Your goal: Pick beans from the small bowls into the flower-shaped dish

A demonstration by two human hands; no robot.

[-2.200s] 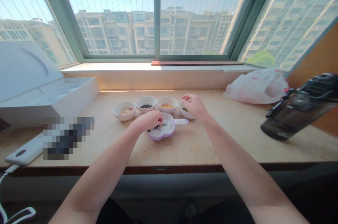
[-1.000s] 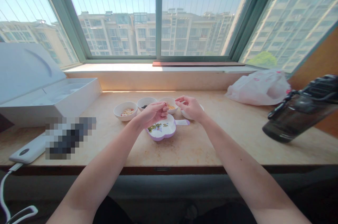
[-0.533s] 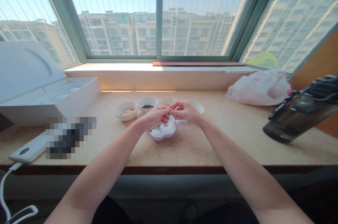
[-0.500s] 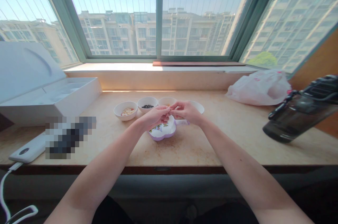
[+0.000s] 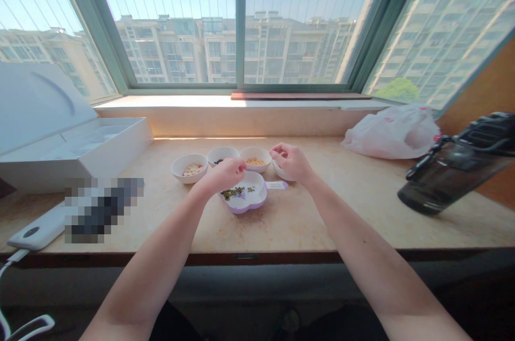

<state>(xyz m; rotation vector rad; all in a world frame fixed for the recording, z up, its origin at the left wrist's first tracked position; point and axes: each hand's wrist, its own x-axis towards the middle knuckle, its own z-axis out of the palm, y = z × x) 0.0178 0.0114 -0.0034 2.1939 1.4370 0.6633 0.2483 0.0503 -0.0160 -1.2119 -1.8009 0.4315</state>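
A purple-rimmed white dish (image 5: 246, 199) with mixed beans stands on the stone counter. Behind it is a row of small white bowls: one with pale pieces (image 5: 189, 168), one with black beans (image 5: 219, 157), one with yellow grains (image 5: 255, 158), and one (image 5: 279, 170) mostly hidden by my right hand. My left hand (image 5: 224, 173) hovers over the dish's left rim, fingers pinched together; what they hold is too small to make out. My right hand (image 5: 292, 161) is over the rightmost bowl, fingers curled in a pinch.
An open white box (image 5: 76, 145) sits at the left, with a white power bank (image 5: 36, 229) and cable near the front edge. A white plastic bag (image 5: 392, 131) and a dark water bottle (image 5: 454, 167) lie at the right. The window ledge (image 5: 241, 102) runs behind.
Half a second ago my two hands met fingertip to fingertip above the dish. They have since parted: the left moved back over the dish's left side, the right moved over the rightmost bowl.
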